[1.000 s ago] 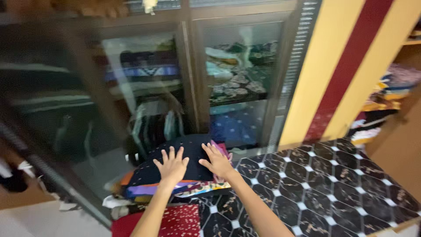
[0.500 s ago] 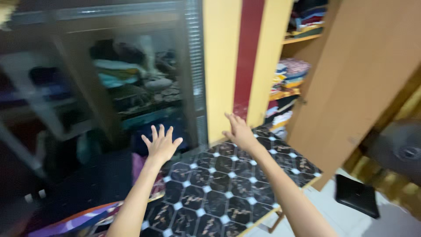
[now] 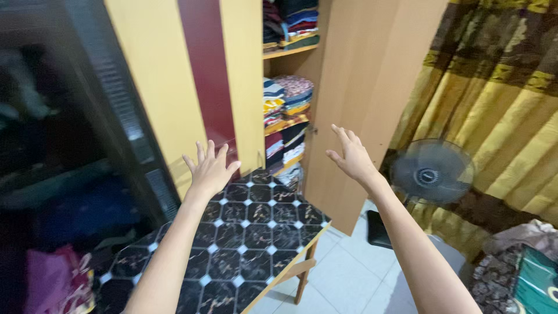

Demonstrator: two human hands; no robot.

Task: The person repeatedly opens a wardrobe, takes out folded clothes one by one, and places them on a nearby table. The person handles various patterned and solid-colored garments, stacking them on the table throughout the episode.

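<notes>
Both hands, left hand and right hand, spread empty; cabinet contents blurred.

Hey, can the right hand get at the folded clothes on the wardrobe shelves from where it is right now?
Probably yes. The right hand is open and empty, raised toward the folded clothes. The wardrobe door stands open, and nothing lies between hand and shelves.
</notes>
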